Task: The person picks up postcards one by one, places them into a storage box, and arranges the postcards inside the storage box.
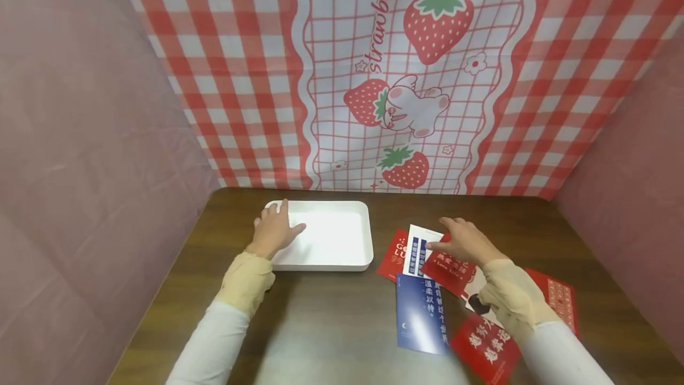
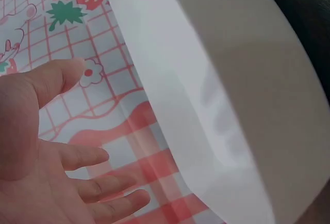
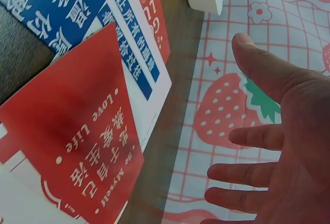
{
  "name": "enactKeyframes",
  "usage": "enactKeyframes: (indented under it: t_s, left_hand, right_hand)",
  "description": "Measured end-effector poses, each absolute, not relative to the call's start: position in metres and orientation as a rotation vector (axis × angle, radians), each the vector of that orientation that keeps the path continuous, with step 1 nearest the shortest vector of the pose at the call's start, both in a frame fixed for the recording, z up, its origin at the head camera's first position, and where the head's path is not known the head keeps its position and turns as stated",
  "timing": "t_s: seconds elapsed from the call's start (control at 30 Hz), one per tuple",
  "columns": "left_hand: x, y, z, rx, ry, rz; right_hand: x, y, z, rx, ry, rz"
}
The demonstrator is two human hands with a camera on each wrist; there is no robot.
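A white rectangular tray (image 1: 333, 236) lies on the table, and my left hand (image 1: 272, 232) hovers over its left end, fingers spread, holding nothing. In the left wrist view the tray's wall (image 2: 247, 79) rises beside that hand (image 2: 46, 152), apart from it. On the right, my right hand (image 1: 467, 241) is spread above a loose pile of printed cards. Under it lies a red card (image 1: 449, 272) with white writing, which the right wrist view shows apart from the fingers. Around it are a white card with blue bands (image 3: 139, 48), a blue card (image 1: 419, 314) and several red ones.
The brown wooden table (image 1: 320, 325) ends at a back wall hung with a red checked strawberry cloth (image 1: 401, 76). Pinkish fabric walls (image 1: 96, 135) stand at both sides. A red card (image 1: 558, 302) lies partly behind the right forearm.
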State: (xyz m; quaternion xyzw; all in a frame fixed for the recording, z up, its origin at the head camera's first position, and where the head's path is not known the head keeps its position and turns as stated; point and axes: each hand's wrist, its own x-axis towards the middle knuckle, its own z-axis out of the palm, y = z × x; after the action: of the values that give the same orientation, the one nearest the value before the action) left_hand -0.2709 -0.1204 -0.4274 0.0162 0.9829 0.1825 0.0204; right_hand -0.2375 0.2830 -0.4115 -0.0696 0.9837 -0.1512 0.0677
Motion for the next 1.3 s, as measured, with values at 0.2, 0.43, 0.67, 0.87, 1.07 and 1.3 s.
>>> enactKeyframes:
  t_s: [0.2,0.43,0.67,0.87,1.07,1.3]
  left_hand:
    - [-0.268,-0.128,-0.435,0.017,3.059,0.589]
    - [-0.266,-0.138,-0.437,-0.037,3.056,0.618]
    - [-0.264,-0.144,-0.439,-0.053,3.043,0.624]
    - [-0.26,-0.153,-0.445,-0.075,3.02,0.623]
    - [-0.257,-0.161,-0.451,-0.102,3.009,0.65]
    - [-0.256,-0.165,-0.454,-0.112,3.024,0.63]
  right_hand:
    - [-0.235,0.293,-0.418,-0.181,2.951,-0.446]
    - [-0.239,0.299,-0.422,-0.157,2.923,-0.433]
    - [-0.239,0.3,-0.422,-0.143,2.908,-0.437]
    - [-0.238,0.3,-0.425,-0.101,2.881,-0.446]
    - [-0.236,0.304,-0.428,-0.091,2.869,-0.435]
    - [-0.237,0.309,-0.431,-0.071,2.854,-0.437]
